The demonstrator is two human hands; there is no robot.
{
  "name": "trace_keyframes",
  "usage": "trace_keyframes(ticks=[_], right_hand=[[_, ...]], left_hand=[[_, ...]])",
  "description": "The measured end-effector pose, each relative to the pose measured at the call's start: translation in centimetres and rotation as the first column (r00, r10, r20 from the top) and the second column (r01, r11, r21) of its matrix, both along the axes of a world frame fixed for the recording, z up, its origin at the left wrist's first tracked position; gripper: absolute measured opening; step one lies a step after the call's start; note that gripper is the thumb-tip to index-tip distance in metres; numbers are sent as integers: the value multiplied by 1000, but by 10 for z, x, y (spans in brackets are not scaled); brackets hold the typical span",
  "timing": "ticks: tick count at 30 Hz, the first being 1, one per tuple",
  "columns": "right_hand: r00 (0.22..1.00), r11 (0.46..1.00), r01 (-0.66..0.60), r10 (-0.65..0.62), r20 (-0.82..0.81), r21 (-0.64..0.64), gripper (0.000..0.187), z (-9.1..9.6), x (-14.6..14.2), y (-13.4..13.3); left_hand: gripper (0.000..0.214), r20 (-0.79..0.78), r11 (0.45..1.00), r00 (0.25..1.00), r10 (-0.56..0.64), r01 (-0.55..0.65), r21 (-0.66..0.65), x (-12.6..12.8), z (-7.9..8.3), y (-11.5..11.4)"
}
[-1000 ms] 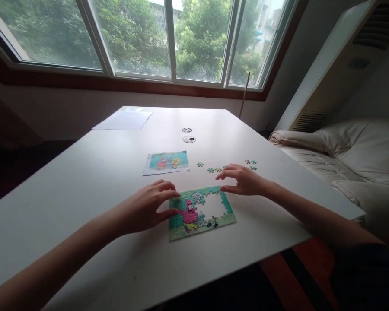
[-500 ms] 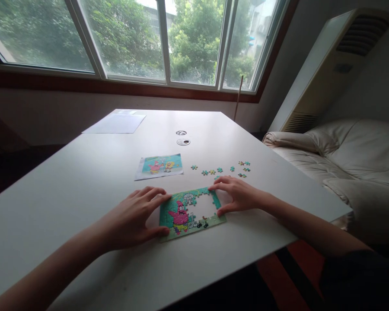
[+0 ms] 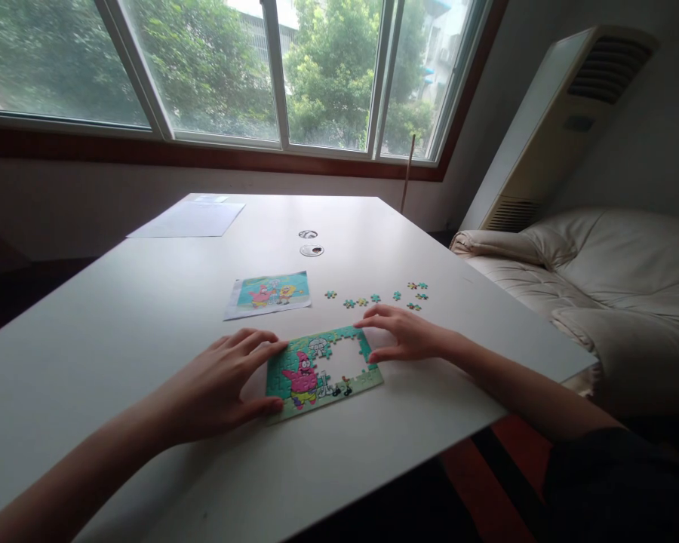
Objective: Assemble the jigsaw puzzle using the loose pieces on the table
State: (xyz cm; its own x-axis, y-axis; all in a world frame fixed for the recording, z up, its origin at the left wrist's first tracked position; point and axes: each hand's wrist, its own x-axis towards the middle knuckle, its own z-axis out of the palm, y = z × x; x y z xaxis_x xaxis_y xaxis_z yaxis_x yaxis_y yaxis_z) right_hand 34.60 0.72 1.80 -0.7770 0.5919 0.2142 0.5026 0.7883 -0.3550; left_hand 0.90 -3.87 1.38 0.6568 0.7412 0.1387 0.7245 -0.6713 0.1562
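Observation:
A partly assembled jigsaw puzzle (image 3: 304, 377) lies flat on the white table, showing a pink starfish character on green. An irregular gap on its right side lets the tabletop show through. My left hand (image 3: 226, 381) grips the puzzle's left side, index finger at the upper corner and thumb at the lower one. On the right side, my right hand (image 3: 404, 333) has its fingers at the top corner and its thumb on the right edge. Several loose puzzle pieces (image 3: 362, 302) are scattered just beyond my right hand. A printed reference picture (image 3: 268, 292) lies behind the puzzle.
White sheets of paper (image 3: 186, 219) lie at the table's far left. Two round cable-hole fittings (image 3: 311, 250) are set in the tabletop (image 3: 118, 317). A cream leather sofa (image 3: 611, 256) stands at the right, near a tall air conditioner (image 3: 548, 128). Windows run along the back.
The view has turned slightly to the right, so everything appears a little further left. Both hands keep nearly the same places on the puzzle.

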Motion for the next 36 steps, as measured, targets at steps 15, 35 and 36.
trace_keyframes(ticks=[15,35,36], right_hand=[[942,909,298,-232,240,-290,28,29,75,36],[983,939,167,-134,126,-301,9,19,46,27],[988,935,151,-135,72,-320,10,18,42,25]], left_hand=[[66,-85,1000,996,2,-2,1,0,1,-2],[68,-59,1000,998,5,-5,0,-1,0,1],[67,-42,1000,999,13,-13,0,0,0,1]])
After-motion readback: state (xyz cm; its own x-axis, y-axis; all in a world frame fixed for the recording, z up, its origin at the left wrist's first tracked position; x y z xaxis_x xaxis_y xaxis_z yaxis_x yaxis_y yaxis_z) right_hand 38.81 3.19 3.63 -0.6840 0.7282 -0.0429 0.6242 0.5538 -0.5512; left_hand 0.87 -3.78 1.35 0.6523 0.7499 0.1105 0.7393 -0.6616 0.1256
